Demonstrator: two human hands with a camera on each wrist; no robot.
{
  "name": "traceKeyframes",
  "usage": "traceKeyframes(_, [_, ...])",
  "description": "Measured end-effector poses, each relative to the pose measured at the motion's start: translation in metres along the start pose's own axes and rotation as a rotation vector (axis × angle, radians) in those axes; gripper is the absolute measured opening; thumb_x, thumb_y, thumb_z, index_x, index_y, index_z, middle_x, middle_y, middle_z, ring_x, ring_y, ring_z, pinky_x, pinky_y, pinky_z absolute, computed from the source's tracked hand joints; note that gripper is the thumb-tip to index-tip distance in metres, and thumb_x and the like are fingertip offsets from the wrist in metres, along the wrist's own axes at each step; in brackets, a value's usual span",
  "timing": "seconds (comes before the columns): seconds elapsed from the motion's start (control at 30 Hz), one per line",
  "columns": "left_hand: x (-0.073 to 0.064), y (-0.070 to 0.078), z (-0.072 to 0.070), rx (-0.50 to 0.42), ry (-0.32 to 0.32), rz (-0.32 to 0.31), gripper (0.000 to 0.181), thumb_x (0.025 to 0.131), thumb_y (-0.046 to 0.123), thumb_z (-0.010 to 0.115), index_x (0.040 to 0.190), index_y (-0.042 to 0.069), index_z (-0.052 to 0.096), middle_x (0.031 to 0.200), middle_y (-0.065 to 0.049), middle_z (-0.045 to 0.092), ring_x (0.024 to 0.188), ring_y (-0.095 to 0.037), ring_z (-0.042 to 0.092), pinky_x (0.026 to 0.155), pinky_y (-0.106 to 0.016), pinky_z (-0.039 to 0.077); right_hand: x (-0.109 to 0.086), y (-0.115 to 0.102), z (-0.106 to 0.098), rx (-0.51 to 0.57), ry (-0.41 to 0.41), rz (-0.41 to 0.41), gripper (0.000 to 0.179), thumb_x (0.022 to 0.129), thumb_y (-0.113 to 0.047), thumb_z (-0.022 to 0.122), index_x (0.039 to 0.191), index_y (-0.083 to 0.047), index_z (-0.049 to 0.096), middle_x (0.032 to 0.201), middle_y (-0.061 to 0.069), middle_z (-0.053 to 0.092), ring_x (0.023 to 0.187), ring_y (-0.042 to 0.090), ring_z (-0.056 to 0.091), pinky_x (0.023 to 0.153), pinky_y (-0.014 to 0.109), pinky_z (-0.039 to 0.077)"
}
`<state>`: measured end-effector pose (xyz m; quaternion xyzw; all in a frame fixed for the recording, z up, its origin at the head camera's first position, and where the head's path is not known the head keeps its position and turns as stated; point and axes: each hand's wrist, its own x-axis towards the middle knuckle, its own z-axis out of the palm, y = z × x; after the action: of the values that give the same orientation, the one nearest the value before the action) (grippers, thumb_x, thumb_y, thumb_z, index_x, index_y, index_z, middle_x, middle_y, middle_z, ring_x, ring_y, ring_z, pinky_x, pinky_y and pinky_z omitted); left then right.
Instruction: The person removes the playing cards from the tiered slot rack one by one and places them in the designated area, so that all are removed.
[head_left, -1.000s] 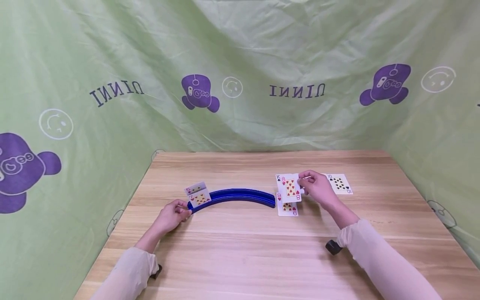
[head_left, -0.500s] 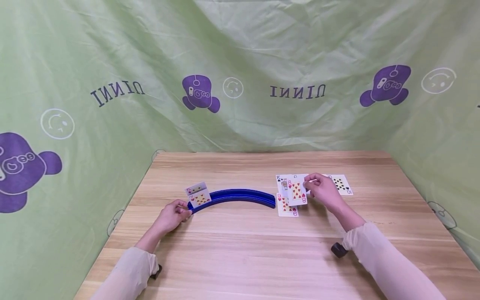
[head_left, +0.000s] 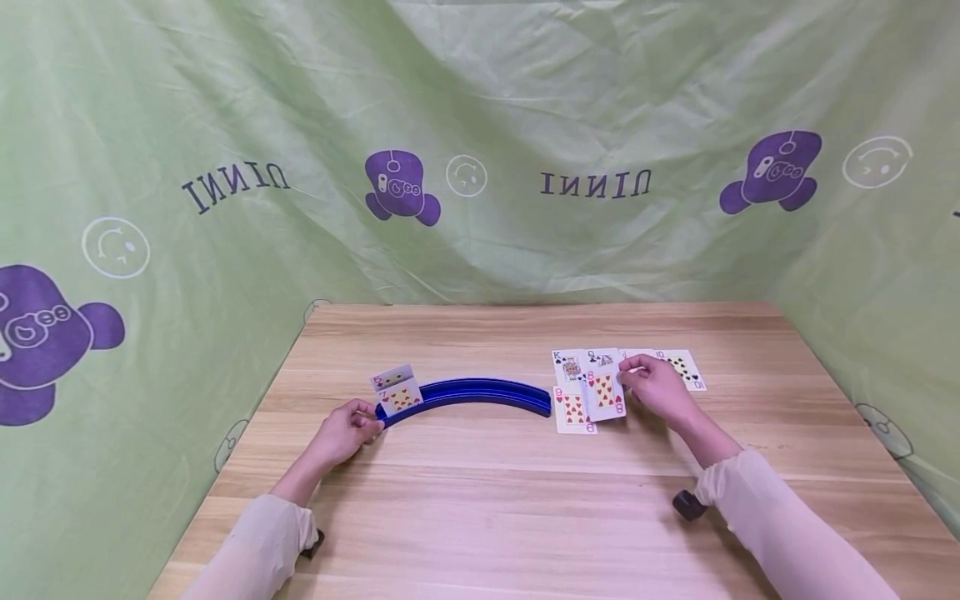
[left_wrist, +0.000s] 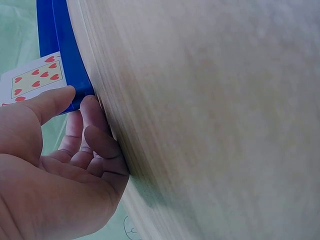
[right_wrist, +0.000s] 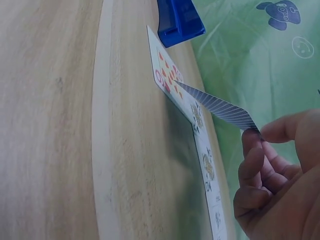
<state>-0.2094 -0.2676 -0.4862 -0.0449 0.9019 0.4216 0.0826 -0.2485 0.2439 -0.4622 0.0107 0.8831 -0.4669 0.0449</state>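
My left hand [head_left: 347, 433] pinches the left end of a blue curved card holder [head_left: 472, 390], its thumb on the end in the left wrist view. In that end of the holder stands a seven of hearts [head_left: 402, 400], with a five [head_left: 393, 378] behind it. On the right, my right hand [head_left: 662, 390] pinches an eight of hearts [head_left: 604, 395] by its right edge. The eight is tilted above the table and hides part of a nine of hearts [head_left: 568, 414] and a queen [head_left: 602, 359]. Its striped back [right_wrist: 222, 107] shows in the right wrist view.
A king of spades [head_left: 567, 367] lies left of the queen. Farther right is a black ten [head_left: 684, 372], and between them a card [head_left: 637, 353] is mostly hidden by my right hand. A green printed cloth [head_left: 480, 242] hangs around the wooden table [head_left: 480, 517].
My right hand has carried the eight of hearts rightward and slightly towards me, uncovering more of the king, queen and nine. The left hand and holder stay in place.
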Motion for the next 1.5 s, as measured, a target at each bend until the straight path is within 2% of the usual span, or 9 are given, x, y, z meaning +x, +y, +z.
traceKeyframes(0.13, [-0.001, 0.0, 0.0, 0.003, -0.002, -0.002, 0.024, 0.091, 0.007, 0.066, 0.111, -0.001, 0.057, 0.084, -0.009, 0.068, 0.071, -0.015, 0.058, 0.062, -0.025, 0.045, -0.001, 0.003, -0.002, -0.021, -0.005, 0.009, 0.032, 0.095, -0.017, 0.059, 0.121, 0.002, 0.059, 0.097, 0.015, 0.068, 0.08, 0.022, 0.061, 0.065, 0.029, 0.05])
traceKeyframes(0.37, [-0.001, 0.0, -0.001, 0.003, -0.005, -0.008, 0.025, 0.091, 0.008, 0.067, 0.112, -0.001, 0.057, 0.086, -0.01, 0.069, 0.071, -0.015, 0.058, 0.062, -0.025, 0.045, -0.004, 0.004, -0.004, -0.016, -0.042, 0.062, 0.035, 0.094, -0.018, 0.059, 0.123, 0.002, 0.058, 0.088, 0.013, 0.064, 0.069, 0.021, 0.057, 0.055, 0.032, 0.048])
traceKeyframes(0.57, [0.0, 0.0, 0.0, 0.004, -0.003, 0.003, 0.025, 0.09, 0.007, 0.067, 0.111, -0.001, 0.057, 0.085, -0.009, 0.069, 0.07, -0.015, 0.058, 0.061, -0.025, 0.045, -0.006, 0.007, -0.006, -0.032, -0.062, 0.083, 0.036, 0.094, -0.017, 0.058, 0.123, 0.004, 0.057, 0.086, 0.013, 0.066, 0.068, 0.02, 0.058, 0.056, 0.033, 0.049])
traceKeyframes(0.83, [0.0, -0.002, 0.0, 0.014, -0.004, 0.003, 0.024, 0.091, 0.007, 0.066, 0.111, -0.001, 0.057, 0.085, -0.009, 0.069, 0.071, -0.015, 0.058, 0.061, -0.025, 0.044, -0.005, 0.012, -0.007, -0.077, -0.074, 0.085, 0.038, 0.092, -0.017, 0.059, 0.124, 0.005, 0.057, 0.077, 0.008, 0.066, 0.064, 0.018, 0.057, 0.057, 0.031, 0.048])
traceKeyframes(1.13, [0.0, -0.002, -0.001, 0.013, -0.012, -0.008, 0.025, 0.091, 0.008, 0.066, 0.112, -0.001, 0.057, 0.086, -0.009, 0.069, 0.071, -0.014, 0.057, 0.061, -0.025, 0.044, -0.007, 0.017, -0.011, -0.112, -0.093, 0.101, 0.036, 0.093, -0.017, 0.059, 0.121, 0.005, 0.06, 0.081, 0.007, 0.071, 0.064, 0.017, 0.057, 0.059, 0.029, 0.047])
traceKeyframes(1.5, [0.0, -0.001, -0.001, 0.006, -0.011, -0.004, 0.025, 0.091, 0.007, 0.066, 0.113, -0.001, 0.057, 0.086, -0.01, 0.069, 0.071, -0.015, 0.058, 0.06, -0.025, 0.044, -0.006, 0.008, -0.011, -0.067, -0.113, 0.07, 0.035, 0.093, -0.018, 0.06, 0.121, 0.003, 0.06, 0.08, 0.009, 0.071, 0.059, 0.014, 0.054, 0.052, 0.027, 0.044])
